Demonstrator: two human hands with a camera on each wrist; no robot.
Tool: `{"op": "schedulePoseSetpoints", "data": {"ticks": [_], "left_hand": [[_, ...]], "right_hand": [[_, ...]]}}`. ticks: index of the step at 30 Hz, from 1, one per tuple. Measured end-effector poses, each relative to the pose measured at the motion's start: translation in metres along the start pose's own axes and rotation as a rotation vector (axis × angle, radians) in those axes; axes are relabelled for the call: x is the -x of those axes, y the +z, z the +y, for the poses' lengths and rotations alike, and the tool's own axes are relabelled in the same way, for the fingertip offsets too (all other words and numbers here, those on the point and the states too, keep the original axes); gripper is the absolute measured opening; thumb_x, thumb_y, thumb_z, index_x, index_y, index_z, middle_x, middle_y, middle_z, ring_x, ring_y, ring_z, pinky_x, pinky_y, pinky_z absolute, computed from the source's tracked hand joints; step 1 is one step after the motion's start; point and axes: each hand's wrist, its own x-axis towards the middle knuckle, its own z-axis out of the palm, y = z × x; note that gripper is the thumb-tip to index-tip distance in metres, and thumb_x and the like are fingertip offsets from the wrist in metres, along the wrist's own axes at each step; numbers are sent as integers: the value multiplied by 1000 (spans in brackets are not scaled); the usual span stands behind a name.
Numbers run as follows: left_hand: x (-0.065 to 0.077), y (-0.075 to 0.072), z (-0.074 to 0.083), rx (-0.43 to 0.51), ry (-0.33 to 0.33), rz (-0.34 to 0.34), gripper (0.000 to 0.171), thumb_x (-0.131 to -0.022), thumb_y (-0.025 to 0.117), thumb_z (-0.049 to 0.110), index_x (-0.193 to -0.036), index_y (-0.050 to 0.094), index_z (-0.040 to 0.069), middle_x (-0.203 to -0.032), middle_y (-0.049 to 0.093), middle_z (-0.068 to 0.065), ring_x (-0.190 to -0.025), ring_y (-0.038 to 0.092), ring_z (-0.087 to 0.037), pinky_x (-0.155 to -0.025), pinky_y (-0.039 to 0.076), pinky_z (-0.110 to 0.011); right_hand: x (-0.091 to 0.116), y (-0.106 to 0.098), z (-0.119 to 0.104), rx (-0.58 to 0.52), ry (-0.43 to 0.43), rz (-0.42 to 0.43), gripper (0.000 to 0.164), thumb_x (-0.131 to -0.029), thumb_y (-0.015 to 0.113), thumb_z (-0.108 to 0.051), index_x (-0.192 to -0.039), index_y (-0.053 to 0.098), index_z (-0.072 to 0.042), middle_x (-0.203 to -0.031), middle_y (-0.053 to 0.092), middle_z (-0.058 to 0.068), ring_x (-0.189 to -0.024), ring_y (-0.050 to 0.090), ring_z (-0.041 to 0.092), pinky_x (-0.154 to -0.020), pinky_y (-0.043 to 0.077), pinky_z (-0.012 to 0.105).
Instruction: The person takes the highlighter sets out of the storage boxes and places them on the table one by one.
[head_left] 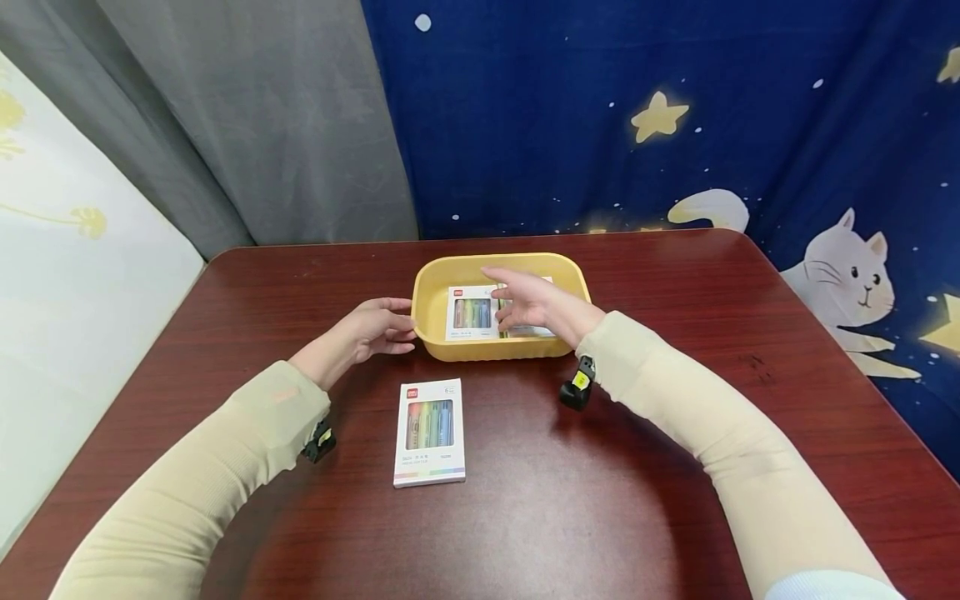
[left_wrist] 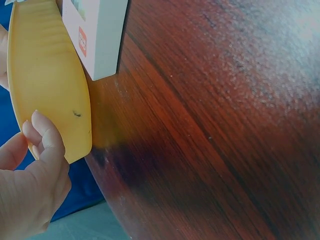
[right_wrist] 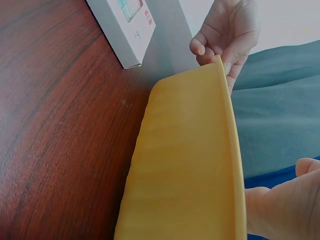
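Note:
A yellow plastic basket [head_left: 491, 348] stands near the table's far edge. At its left end my left hand [head_left: 375, 327] pinches the rim between thumb and fingers, also visible in the right wrist view. Over the basket's right half is my right hand [head_left: 528, 302], fingers spread above the boxes inside; whether the fingertips touch one is unclear. A white windowed box of colored pens [head_left: 472, 313] lies in the basket's left part. Beside it, a second box [head_left: 546, 283] is mostly hidden under my right hand. Another pen box [head_left: 430, 433] lies flat in front of the basket.
The dark red wooden table [head_left: 570, 517] reaches back to a blue starry curtain [head_left: 540, 117] and a grey curtain [head_left: 277, 125]. A white patterned surface [head_left: 67, 275] borders the table on the left.

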Motion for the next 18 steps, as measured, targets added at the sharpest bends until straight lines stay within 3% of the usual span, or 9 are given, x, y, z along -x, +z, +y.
{"op": "schedulePoseSetpoints", "data": {"ticks": [9,15,18], "left_hand": [[0,0,0,-10,-12,15,53,-92,46,0,-141,27,3,-78,56,-3,-63,58,-9,-69,56,-28],[1,1,1,-16,-17,23,52,-92,48,0,-140,29,4,-81,56,-4,-64,59,-9,-77,55,-32],[1,1,2,-17,-14,18,52,-91,48,0,-140,29,4,-81,56,-4,-64,59,-9,-75,55,-31]], "right_hand": [[-4,2,2,22,14,7,65,-96,43,-35,-148,6,-26,-153,-1,15,-136,-2,45,-108,8,60],[-8,5,4,29,17,23,62,-96,42,-34,-148,8,-24,-152,-5,18,-137,3,43,-110,14,55],[-11,6,6,40,23,19,61,-97,41,-33,-148,9,-22,-151,-6,21,-137,4,41,-111,15,51]]}}
